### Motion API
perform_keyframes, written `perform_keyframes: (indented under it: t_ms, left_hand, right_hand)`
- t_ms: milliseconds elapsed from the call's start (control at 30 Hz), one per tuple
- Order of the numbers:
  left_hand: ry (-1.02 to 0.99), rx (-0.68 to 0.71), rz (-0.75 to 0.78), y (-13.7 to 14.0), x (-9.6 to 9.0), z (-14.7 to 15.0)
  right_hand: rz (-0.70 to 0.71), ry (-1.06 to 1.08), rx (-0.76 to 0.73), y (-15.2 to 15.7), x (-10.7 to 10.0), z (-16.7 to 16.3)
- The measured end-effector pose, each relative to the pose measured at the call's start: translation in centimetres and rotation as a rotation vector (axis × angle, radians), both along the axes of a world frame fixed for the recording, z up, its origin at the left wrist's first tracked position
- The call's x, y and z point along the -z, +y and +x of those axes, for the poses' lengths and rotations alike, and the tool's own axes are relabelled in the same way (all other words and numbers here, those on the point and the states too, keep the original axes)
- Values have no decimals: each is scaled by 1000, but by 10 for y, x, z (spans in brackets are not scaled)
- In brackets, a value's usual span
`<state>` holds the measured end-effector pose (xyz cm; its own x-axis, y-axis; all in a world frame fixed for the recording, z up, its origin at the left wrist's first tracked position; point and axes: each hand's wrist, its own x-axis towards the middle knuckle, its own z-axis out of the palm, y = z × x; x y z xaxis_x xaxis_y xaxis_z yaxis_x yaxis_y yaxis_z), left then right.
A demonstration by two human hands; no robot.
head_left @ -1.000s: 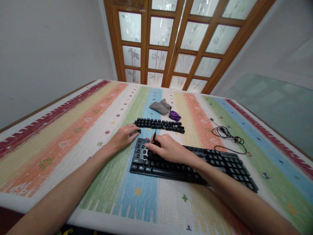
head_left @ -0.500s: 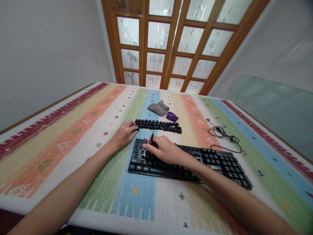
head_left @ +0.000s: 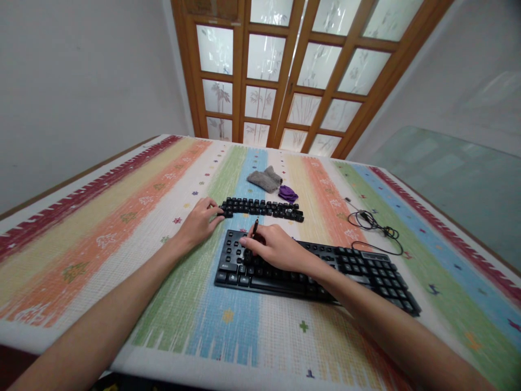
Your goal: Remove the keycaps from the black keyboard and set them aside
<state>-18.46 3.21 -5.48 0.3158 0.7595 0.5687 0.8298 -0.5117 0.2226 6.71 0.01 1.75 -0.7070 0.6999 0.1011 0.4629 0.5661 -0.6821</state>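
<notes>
My left hand (head_left: pixel 200 221) is at the left end of the loose black keycaps (head_left: pixel 260 208), which lie in rows on the cloth. Its thumb and fingertips are closed around a keycap at that end. Over the left part of the black keyboard (head_left: pixel 293 285), my right hand (head_left: pixel 274 245) grips a slim dark pen-like tool (head_left: pixel 255 226), which stands up from the fingers with a small light tip. Bare key posts show at the keyboard's upper left, while caps sit on the bottom row and the right-hand block. My right palm hides part of the middle keys.
Beyond the keycaps lie a grey cloth (head_left: pixel 265 180) and a crumpled purple cloth (head_left: pixel 288 194). A coiled black cable (head_left: pixel 376 224) rests to the keyboard's right. The striped tablecloth (head_left: pixel 163 304) covers the table, and wooden glass-paned doors (head_left: pixel 240 81) stand behind it.
My left hand has drawn slightly left, and the leftmost keycaps show more clearly. My right hand stays over the keyboard with the tool, nearly unmoved.
</notes>
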Motion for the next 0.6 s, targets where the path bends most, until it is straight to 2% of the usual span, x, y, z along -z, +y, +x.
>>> perform_keyframes:
  t_ms: [133, 300, 467, 533, 600]
  left_hand:
    - [-22, 8, -21, 0, 1, -1]
    - [-43, -11, -57, -2, -3, -1]
    - [-162, 29, -51, -11, -17, 7]
    - [-267, 64, -112, -17, -25, 15]
    - [-376, 135, -264, -24, -31, 23]
  right_hand:
    - [-37, -6, 32, 4, 3, 0]
    - [-249, 26, 84, 12, 12, 2]
    - [-251, 116, 91, 16, 11, 8]
    - [-239, 175, 104, 17, 7, 10]
    - [-251, 255, 111, 17, 3, 13]
